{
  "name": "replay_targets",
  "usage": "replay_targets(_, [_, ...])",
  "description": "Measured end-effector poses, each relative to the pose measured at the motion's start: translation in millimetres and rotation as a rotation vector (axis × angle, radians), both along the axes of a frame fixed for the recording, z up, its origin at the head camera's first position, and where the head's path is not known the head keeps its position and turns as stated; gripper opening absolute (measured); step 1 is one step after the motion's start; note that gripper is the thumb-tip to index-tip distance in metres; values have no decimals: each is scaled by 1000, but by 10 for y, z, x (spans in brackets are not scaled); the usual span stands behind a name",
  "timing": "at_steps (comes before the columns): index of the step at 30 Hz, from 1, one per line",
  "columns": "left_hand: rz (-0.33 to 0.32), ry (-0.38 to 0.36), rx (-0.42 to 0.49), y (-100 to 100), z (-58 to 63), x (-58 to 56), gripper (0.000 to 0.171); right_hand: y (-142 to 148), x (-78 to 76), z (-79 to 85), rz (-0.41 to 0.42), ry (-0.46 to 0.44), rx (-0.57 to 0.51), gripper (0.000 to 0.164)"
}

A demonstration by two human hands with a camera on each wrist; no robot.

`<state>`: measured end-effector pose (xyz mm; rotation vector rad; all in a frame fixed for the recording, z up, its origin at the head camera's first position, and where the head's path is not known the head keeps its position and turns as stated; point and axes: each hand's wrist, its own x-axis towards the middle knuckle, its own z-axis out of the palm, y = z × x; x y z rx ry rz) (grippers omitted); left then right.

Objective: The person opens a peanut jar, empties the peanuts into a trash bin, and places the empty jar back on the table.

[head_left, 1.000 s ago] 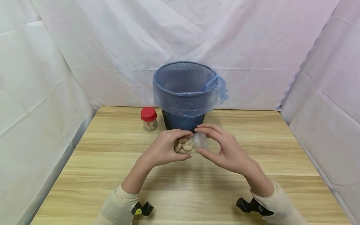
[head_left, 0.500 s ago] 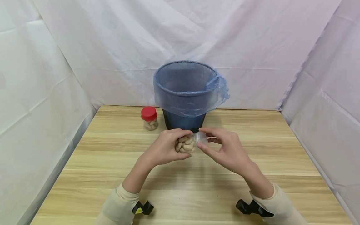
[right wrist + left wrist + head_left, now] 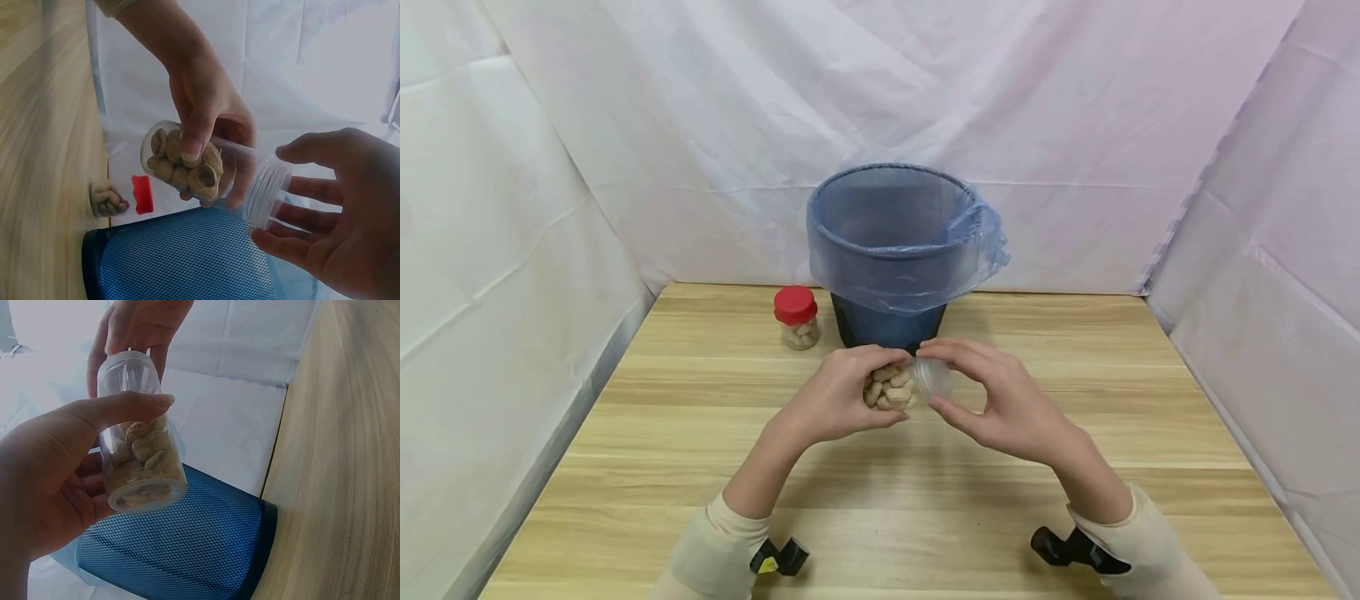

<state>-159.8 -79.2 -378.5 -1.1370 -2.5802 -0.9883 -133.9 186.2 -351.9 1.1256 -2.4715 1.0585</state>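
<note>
My left hand (image 3: 842, 396) grips the body of a clear plastic jar (image 3: 144, 462), thumb on one side and fingers on the other. Peanuts (image 3: 184, 162) fill its lower part. The jar is tipped on its side above the table, its lidded end toward my right hand (image 3: 1000, 396). There, the thumb and fingers curve round the clear ridged lid (image 3: 269, 190), with fingertips at opposite edges of it. In the left wrist view, part of that hand hides behind the jar.
Behind the hands stands a blue mesh bin (image 3: 891, 325) lined with a thin blue bag (image 3: 895, 279). Left of it, a second peanut jar (image 3: 801, 333) with a red lid (image 3: 795, 304) stands on the wooden table (image 3: 700, 433). White sheets (image 3: 737, 108) enclose the back and sides.
My right fingers turned closer round the lid half a second ago, and now they are spread back wider at its edges. The left hand and jar stay nearly still.
</note>
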Motion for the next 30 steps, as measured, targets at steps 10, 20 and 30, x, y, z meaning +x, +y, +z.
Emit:
replay_targets(10, [-6, -22, -1, 24, 7, 33, 60, -58, 40, -15, -146, -64, -45, 47])
replay_targets(20, [-2, -23, -11, 19, 6, 25, 60, -50, 42, -20, -108, -72, -55, 41])
replay_targets(30, [-9, -8, -14, 13, -6, 21, 60, -18, 1, -10, -1, 26, 14, 47])
